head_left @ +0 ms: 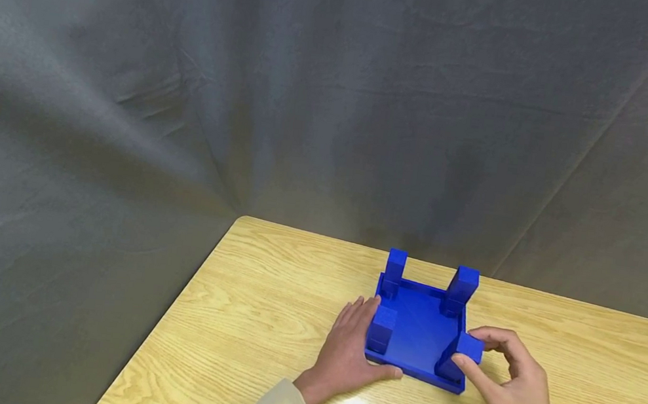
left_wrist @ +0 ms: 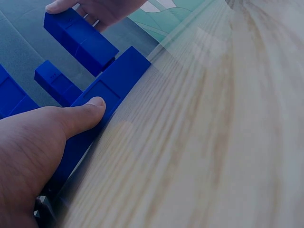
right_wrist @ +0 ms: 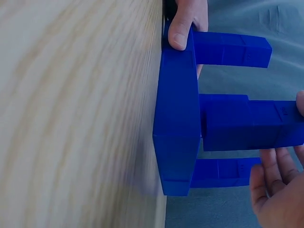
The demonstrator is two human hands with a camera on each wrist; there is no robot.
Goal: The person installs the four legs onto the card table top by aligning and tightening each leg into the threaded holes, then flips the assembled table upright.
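Observation:
On the table sits a blue square base [head_left: 420,330] with a low raised rim and several blue block posts at its corners. My left hand [head_left: 347,346] lies along the base's left side, fingers straight, its thumb pressing the front wall. Between thumb and fingers, my right hand [head_left: 518,380] pinches the top of the front-right post [head_left: 470,347]. That post leans slightly outward, and a narrow gap shows at its foot in the left wrist view. The front-left post [head_left: 381,330] stands beside my left fingers. Farther back rise the back-left post [head_left: 396,265] and back-right post [head_left: 465,283].
The light wood table [head_left: 267,288] has a rounded corner at the back left. A dark grey cloth [head_left: 369,114] hangs behind it and along its left side. In the left wrist view, a green patterned surface [left_wrist: 166,19] shows beyond the right hand.

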